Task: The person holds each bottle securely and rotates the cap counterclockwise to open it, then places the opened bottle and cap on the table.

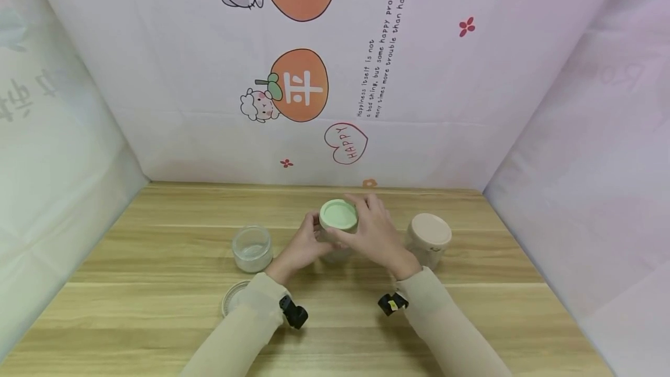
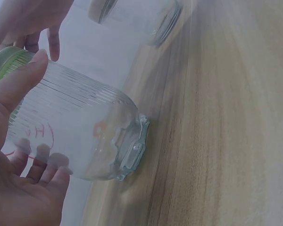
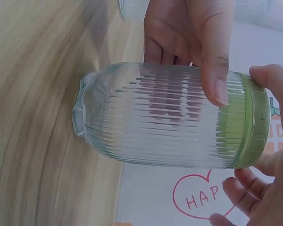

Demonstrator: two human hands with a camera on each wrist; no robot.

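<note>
A clear ribbed glass jar (image 3: 151, 117) with a light green lid (image 1: 339, 214) stands upright between both hands. My left hand (image 1: 303, 246) grips the jar's body, thumb on one side and fingers curled behind the glass. On the lid's rim, my right hand (image 1: 377, 231) has its thumb and fingertips at opposite sides. The lid sits on the jar's mouth. No contents show through the glass. Whether the scalloped base (image 2: 134, 148) touches the wooden table cannot be told.
Right of the hands stands another glass jar with a beige-pink lid (image 1: 431, 228). A small lidless glass jar (image 1: 252, 252) is on the left. Nearer, a round lid (image 1: 230, 300) lies partly hidden by the left sleeve. A printed cloth (image 1: 419, 150) hangs behind the wooden table (image 1: 345, 348).
</note>
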